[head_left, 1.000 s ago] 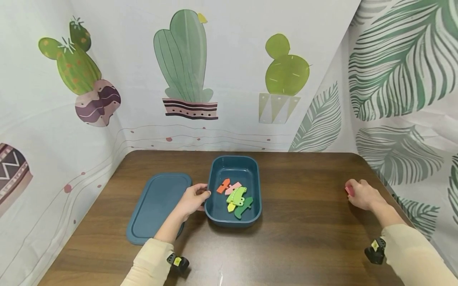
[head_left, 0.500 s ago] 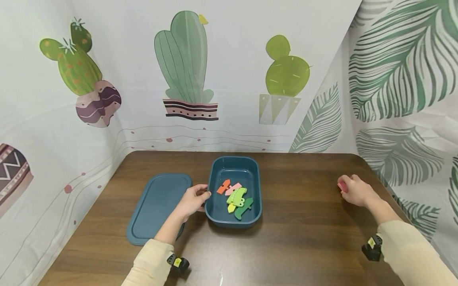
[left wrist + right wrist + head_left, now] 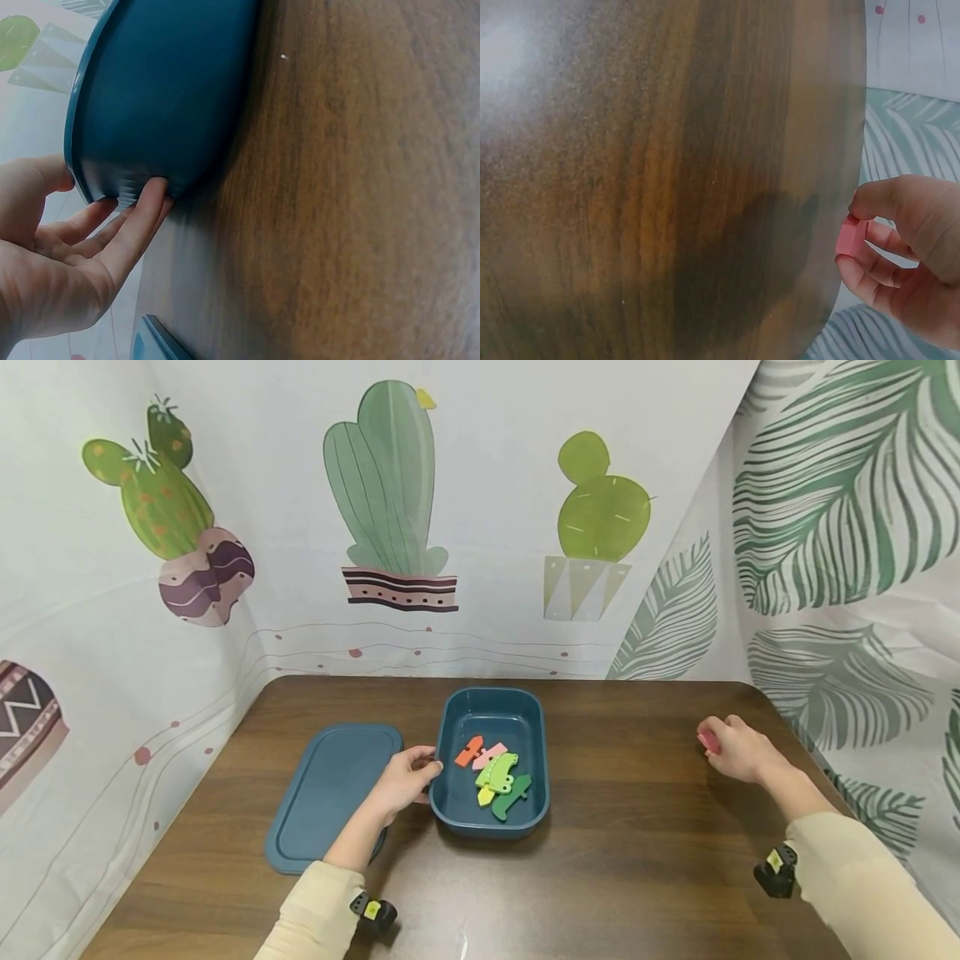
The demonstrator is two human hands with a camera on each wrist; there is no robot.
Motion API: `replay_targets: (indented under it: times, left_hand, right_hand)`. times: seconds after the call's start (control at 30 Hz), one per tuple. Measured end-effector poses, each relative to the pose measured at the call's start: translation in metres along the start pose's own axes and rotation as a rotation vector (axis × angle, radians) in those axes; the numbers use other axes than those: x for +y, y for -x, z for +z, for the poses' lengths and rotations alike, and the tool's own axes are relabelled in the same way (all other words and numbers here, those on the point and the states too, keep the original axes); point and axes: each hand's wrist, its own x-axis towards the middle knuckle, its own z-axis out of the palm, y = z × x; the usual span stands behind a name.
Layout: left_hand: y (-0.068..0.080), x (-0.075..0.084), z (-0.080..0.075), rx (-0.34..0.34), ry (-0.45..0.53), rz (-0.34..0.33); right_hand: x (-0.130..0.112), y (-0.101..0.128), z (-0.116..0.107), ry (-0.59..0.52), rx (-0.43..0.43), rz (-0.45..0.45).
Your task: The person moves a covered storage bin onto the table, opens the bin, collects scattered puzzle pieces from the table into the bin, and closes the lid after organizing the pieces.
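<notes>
At centre of the table (image 3: pixel 637 860) I see the left hand (image 3: pixel 405 779), fingers relaxed, touching the blue bin (image 3: pixel 491 827) at its 9 o'clock wall. Right hand (image 3: pixel 738 748), at 3 o'clock, pinches a pink piece (image 3: pixel 707 742) between thumb and fingers above the tabletop.

No readable text, labels, brands or nos. anywhere. Backdrop (image 3: pixel 480 510) w/ cactus & leaf prints only, no lettering. Blue box (image 3: pixel 491 760), lid (image 3: pixel 330 793), coloured pieces (image 3: pixel 495 772) & table (image 3: pixel 637 843) unmarked.
</notes>
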Motion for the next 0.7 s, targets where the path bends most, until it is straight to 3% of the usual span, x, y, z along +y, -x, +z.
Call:
replay_targets:
  times: [0.7]
  left_hand:
    - [0.0, 0.001, 0.0, 0.006, -0.009, -0.019]
  right_hand:
    - [-0.025, -0.009, 0.001, 0.018, 0.037, -0.101]
